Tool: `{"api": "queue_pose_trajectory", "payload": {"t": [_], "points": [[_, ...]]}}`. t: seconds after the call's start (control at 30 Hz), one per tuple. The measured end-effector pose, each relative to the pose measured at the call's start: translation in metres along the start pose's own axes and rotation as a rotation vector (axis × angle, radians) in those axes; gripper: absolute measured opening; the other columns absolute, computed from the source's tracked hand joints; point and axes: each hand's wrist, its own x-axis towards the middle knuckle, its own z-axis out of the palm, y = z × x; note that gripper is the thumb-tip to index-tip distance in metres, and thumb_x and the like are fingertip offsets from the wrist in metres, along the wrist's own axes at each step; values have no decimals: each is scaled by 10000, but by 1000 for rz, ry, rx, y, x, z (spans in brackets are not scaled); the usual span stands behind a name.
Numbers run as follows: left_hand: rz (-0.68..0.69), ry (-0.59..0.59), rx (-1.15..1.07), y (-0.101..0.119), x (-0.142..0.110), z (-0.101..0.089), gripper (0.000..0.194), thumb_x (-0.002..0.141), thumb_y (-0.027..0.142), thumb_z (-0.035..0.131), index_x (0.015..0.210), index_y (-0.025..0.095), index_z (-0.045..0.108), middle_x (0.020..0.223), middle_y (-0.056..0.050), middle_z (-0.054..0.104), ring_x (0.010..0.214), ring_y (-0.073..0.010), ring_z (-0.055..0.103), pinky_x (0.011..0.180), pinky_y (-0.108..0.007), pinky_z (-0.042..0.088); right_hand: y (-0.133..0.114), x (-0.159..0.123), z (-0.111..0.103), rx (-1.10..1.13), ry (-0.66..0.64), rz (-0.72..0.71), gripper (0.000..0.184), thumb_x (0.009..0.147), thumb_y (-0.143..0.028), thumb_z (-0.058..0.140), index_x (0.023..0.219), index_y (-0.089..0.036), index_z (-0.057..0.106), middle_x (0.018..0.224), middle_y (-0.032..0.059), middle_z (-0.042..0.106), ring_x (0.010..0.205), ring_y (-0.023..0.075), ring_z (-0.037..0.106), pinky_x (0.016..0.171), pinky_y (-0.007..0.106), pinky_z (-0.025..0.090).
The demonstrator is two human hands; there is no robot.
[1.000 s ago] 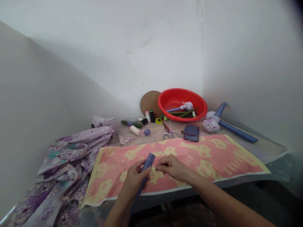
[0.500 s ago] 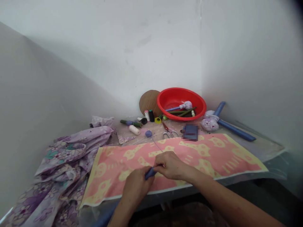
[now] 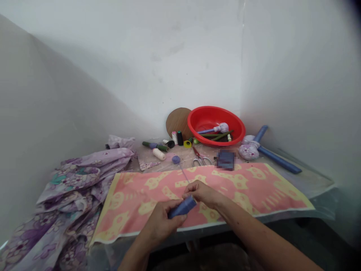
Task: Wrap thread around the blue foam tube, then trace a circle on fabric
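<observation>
My left hand (image 3: pixel 160 222) is closed around a blue-wrapped rod (image 3: pixel 184 207), whose end points up and to the right. Beside that end, my right hand (image 3: pixel 204 194) pinches a blue yarn strand (image 3: pixel 184 174). The strand runs back to a small blue yarn ball (image 3: pixel 176 160) lying behind the cloth. Under both hands spreads a pink and yellow patterned cloth (image 3: pixel 158 184). Where the yarn meets the rod is hidden by my fingers.
Crumpled purple floral fabric (image 3: pixel 76 192) lies at the left. Scissors (image 3: pixel 199 158), a white thread spool (image 3: pixel 159 154) and a pixelated dark blue item (image 3: pixel 225 160) sit behind the cloth. A red basin (image 3: pixel 239 130) holds several sticks. Blue-wrapped crossed rods (image 3: pixel 280 160) lie right.
The rod in my left hand has turned, so more of its wrapped length and its end now show. My right hand has shifted slightly, still pinching the yarn. The camera view has moved a little.
</observation>
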Motion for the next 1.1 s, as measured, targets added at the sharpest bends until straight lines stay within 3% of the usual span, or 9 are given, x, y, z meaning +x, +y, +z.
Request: {"api": "queue_pose_trajectory", "payload": {"t": [0.13, 0.3, 0.43, 0.73, 1.1], "points": [[-45, 133, -152, -13, 6, 4, 316, 667, 301, 567, 916, 106, 552, 518, 36, 510, 371, -72, 427, 376, -184, 338, 9, -3, 7, 113, 70, 24, 242, 603, -320, 603, 496, -125, 509, 380, -96, 262, 374, 28, 145, 395, 210, 84], [-57, 238, -306, -22, 11, 6, 475, 619, 333, 627, 1020, 121, 486, 469, 49, 524, 313, -73, 420, 329, -183, 339, 13, -8, 12, 115, 151, 50, 271, 614, -379, 607, 576, -121, 532, 408, -97, 256, 387, 35, 136, 409, 223, 74], [-87, 248, -391, -19, 10, 4, 385, 610, 314, 636, 925, 110, 555, 451, 45, 518, 307, -63, 417, 333, -181, 346, 11, -12, 20, 77, 176, 2, 339, 604, -421, 606, 482, -140, 464, 405, -87, 242, 399, 39, 163, 421, 222, 100], [-136, 229, -430, -23, 10, 0, 358, 612, 297, 618, 915, 113, 570, 430, 46, 515, 303, -69, 428, 321, -174, 336, 1, -19, 24, -197, 203, -126, 334, 638, -407, 582, 454, -140, 504, 463, -26, 429, 466, 81, 365, 472, 214, 278], [-165, 318, -197, -21, 9, -2, 400, 624, 298, 573, 968, 95, 576, 448, 51, 493, 318, -77, 426, 328, -181, 344, -11, -30, 24, -547, 193, -265, 233, 730, -290, 521, 572, -141, 605, 518, -6, 493, 501, 94, 420, 486, 207, 300]]}}
